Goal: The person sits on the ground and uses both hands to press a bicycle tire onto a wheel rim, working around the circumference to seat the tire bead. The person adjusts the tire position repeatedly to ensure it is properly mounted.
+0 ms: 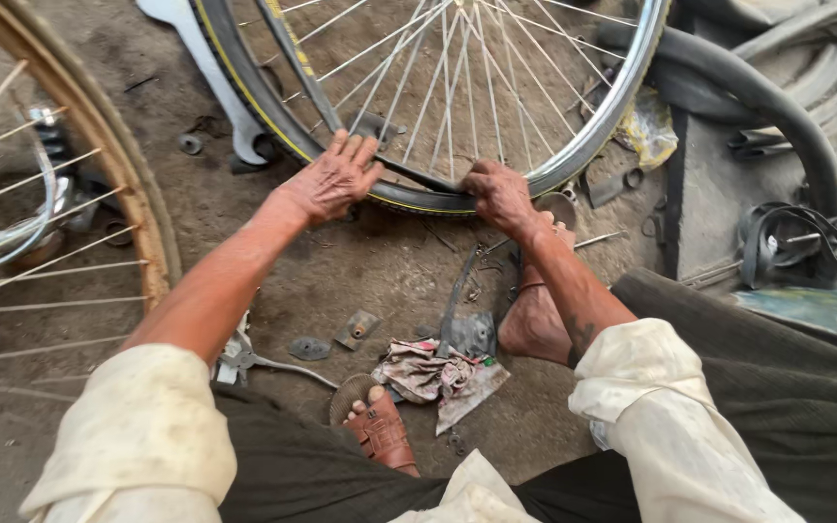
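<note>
A bicycle wheel with a shiny metal rim (622, 87) and thin spokes (457, 87) lies on the dirt ground in front of me. A black tyre with a yellow stripe (244, 87) sits partly on the rim along the left and near side. My left hand (333, 179) presses flat on the tyre at the wheel's near edge, fingers spread. My right hand (498, 194) grips the tyre's edge just to the right, fingers curled over it. Between the two hands a dark flat bar (418, 176) lies across the rim.
Another wheel with a rusty brown rim (108, 136) stands at the left. Black inner tubes (777, 107) and rubber strips (806, 237) lie at the right. A dirty rag (433, 373), pliers (244, 358), small patches (356, 329) and my sandalled foot (380, 431) are near me.
</note>
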`<state>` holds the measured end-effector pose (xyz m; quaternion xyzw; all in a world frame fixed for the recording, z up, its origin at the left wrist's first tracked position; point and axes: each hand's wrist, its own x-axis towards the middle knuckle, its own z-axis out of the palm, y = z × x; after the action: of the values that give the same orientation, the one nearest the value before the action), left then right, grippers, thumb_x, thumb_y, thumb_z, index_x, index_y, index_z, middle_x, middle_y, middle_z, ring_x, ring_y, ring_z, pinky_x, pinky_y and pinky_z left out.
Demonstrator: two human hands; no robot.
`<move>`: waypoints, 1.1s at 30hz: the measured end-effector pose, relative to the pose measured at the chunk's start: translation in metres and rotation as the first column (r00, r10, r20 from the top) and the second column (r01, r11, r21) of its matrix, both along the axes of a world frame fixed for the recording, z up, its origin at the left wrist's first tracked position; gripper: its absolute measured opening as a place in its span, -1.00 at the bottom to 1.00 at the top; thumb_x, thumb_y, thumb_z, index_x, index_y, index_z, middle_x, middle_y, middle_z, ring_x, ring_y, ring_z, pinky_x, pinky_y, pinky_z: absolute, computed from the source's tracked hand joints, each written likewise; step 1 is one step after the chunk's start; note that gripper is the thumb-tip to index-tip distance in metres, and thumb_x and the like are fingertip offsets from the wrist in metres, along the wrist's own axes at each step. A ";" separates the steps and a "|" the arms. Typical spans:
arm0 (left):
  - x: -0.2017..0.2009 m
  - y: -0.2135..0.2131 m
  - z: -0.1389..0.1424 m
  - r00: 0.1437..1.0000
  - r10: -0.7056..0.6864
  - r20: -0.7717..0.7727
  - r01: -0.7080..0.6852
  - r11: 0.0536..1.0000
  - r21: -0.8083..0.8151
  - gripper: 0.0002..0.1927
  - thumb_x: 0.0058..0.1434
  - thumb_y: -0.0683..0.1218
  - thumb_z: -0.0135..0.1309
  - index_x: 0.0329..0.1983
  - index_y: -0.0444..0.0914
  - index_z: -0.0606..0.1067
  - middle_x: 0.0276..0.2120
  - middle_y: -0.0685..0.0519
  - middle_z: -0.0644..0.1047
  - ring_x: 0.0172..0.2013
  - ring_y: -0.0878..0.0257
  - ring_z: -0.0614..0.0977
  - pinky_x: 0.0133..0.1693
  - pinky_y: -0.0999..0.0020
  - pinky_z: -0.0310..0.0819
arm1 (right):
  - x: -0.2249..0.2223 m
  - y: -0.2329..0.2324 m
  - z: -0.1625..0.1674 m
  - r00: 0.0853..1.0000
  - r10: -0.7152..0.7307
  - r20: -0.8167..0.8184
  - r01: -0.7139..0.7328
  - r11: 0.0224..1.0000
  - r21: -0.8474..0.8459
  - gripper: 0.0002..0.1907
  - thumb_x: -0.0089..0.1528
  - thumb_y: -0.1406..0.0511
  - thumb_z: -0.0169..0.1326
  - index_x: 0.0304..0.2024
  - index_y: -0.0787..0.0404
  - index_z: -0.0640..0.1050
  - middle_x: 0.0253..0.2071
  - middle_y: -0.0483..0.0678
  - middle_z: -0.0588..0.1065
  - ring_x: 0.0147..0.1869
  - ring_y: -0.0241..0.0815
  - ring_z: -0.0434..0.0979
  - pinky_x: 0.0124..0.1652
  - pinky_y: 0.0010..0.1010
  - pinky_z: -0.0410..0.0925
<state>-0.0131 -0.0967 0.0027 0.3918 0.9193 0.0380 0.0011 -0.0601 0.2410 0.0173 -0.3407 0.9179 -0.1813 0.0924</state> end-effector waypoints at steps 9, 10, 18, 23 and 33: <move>0.004 0.003 0.020 0.997 0.057 -0.048 -0.056 0.998 0.011 -0.38 -0.21 -0.17 0.32 0.02 -0.33 0.48 0.02 -0.18 0.40 0.08 -0.03 0.43 0.22 -0.07 0.21 | 0.052 -0.025 0.013 0.976 0.032 -0.217 -0.011 0.995 0.097 -0.32 -0.12 0.29 0.21 0.04 0.41 0.40 -0.04 0.22 0.33 0.11 0.22 0.29 0.10 0.01 0.22; 0.004 0.004 0.020 0.996 0.059 -0.073 -0.056 0.998 0.037 -0.32 -0.27 -0.16 0.34 0.03 -0.33 0.49 0.00 -0.17 0.40 0.04 -0.01 0.43 0.18 -0.06 0.22 | 0.052 -0.028 0.010 0.971 0.022 -0.240 0.016 0.988 0.155 -0.39 -0.12 0.33 0.18 -0.01 0.38 0.41 -0.06 0.20 0.33 0.08 0.19 0.31 0.09 -0.02 0.24; -0.001 0.012 -0.002 0.996 0.085 0.024 -0.082 0.991 -0.105 -0.34 -0.21 -0.08 0.42 -0.03 -0.30 0.43 -0.09 -0.08 0.46 0.00 0.03 0.48 0.15 0.02 0.30 | 0.038 -0.016 -0.018 0.986 0.014 -0.164 0.010 0.990 0.141 -0.58 -0.11 0.42 0.10 -0.18 0.32 0.42 -0.17 0.15 0.38 -0.06 0.13 0.38 -0.06 -0.07 0.29; -0.008 0.007 -0.016 0.989 0.124 0.076 -0.118 0.990 -0.077 -0.41 -0.12 -0.15 0.40 -0.04 -0.28 0.38 -0.19 -0.08 0.50 -0.11 0.05 0.53 -0.02 0.12 0.37 | 0.034 -0.022 -0.031 0.998 -0.056 -0.006 0.056 0.970 0.237 -0.65 -0.07 0.48 0.04 -0.19 0.30 0.45 -0.27 0.12 0.43 -0.15 0.05 0.44 -0.11 -0.10 0.35; -0.019 0.000 -0.002 0.923 0.221 0.314 -0.187 0.973 -0.134 -0.42 0.03 -0.34 0.27 0.10 -0.19 0.35 -0.18 -0.08 0.58 -0.03 0.02 0.56 0.15 0.03 0.31 | -0.021 -0.036 0.001 0.838 -0.055 0.543 -0.067 0.977 0.202 -0.51 0.04 0.37 0.09 0.05 0.18 0.64 -0.02 0.10 0.63 0.02 0.04 0.65 0.09 -0.18 0.46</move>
<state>-0.0318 -0.0972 0.0012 0.2816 0.9428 0.0555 0.1697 -0.0812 0.2049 0.0182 -0.2660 0.8663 -0.1713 0.3865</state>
